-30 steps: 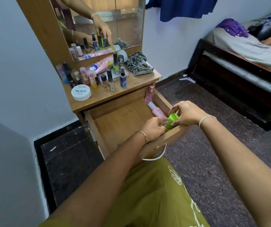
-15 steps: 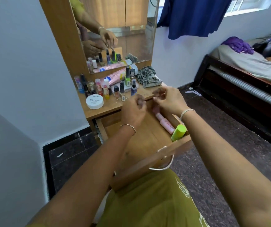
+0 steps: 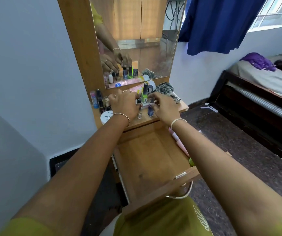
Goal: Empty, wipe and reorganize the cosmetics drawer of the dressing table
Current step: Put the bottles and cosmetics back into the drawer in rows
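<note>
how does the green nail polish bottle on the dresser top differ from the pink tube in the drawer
The green nail polish bottle stands upright on the dresser top; the pink tube lies flat along the drawer's right side. The bottle is squat with a dark cap; the tube is long, slim and pale. Neither is held.
</note>
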A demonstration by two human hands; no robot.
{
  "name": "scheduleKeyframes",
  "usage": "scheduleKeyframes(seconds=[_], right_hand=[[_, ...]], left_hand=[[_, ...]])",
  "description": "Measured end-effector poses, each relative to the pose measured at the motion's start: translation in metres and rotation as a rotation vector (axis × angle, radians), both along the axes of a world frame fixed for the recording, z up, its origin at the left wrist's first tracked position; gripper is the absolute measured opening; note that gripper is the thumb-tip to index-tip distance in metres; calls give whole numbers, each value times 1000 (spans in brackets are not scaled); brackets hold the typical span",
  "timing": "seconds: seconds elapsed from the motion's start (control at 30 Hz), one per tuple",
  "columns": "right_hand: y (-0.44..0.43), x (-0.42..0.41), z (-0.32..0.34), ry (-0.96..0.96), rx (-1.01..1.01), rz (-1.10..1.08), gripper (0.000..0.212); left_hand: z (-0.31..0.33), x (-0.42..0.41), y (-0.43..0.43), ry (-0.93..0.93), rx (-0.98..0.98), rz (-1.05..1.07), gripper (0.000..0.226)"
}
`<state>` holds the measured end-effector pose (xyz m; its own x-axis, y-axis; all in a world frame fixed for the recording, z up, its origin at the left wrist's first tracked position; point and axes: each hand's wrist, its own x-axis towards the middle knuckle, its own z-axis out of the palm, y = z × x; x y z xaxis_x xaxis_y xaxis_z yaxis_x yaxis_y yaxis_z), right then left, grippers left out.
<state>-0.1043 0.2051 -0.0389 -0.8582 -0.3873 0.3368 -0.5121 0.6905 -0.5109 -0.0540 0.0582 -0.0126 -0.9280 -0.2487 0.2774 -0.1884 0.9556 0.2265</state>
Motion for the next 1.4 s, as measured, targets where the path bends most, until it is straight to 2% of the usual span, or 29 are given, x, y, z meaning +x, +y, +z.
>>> scheduleKeyframes(seconds=[0.13,0.27,0.47,0.6,0.77,0.93,1.1,1.4], right_hand=[[1,0,-1,31,-12,-3,24],[15,7,3,47,-118,-53,24],[64,23,5,11,-286,-176,25],[93,24,-11,-124,-330,-224,21],[96,25,-31,-117,-236,-295,13],[89,14,-50,-163,-179,-366,9],[81,-1,-64,-203,-59,-399,14],[72,-9,-74,-54,254,-346,20]], left_hand=[[-1,-3,-2,20,-21,-51,22],[1,1,1,107,2,-106,20],[-6,16,22,264,259,-219,23],[-21,34,48,311,385,-207,22],[-47,42,70,184,477,-46,24],[-74,25,87,27,516,24,25],[-90,0,98,-38,516,72,24],[-110,-18,103,-93,441,85,27]])
